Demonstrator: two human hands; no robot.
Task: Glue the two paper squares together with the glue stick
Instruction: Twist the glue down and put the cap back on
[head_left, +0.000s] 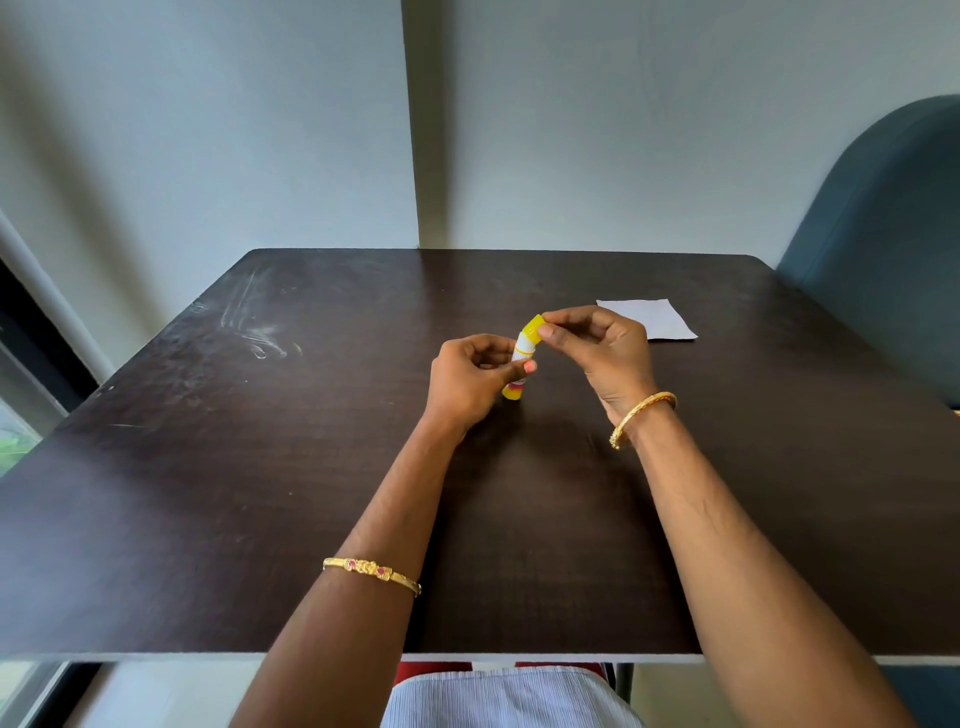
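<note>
Two hands meet over the middle of the dark counter (208, 519), both on one glue stick (521, 353). Left hand (470, 376) grips the lower body of the stick, fingers curled round the white barrel, thumb tip with a pink nail pressed on its near side; the yellow base pokes out below the hand, just above the counter or touching it, cannot tell which. Stick tilts, top leaning away and to the right. Right hand (597, 345) pinches the yellow cap (533, 327) at the top end between thumb and forefinger, other fingers loosely curled behind. Cap sits on the stick; any gap at the seam is too small to tell. Gold bangle on the left forearm (371, 571), another at the right wrist (644, 415). Further right, beyond the right hand, white paper (660, 319) lies flat on the counter, partly hidden by the knuckles; looks like one sheet, cannot tell if two are stacked. Blue chair back (883, 234) at far right edge.
</note>
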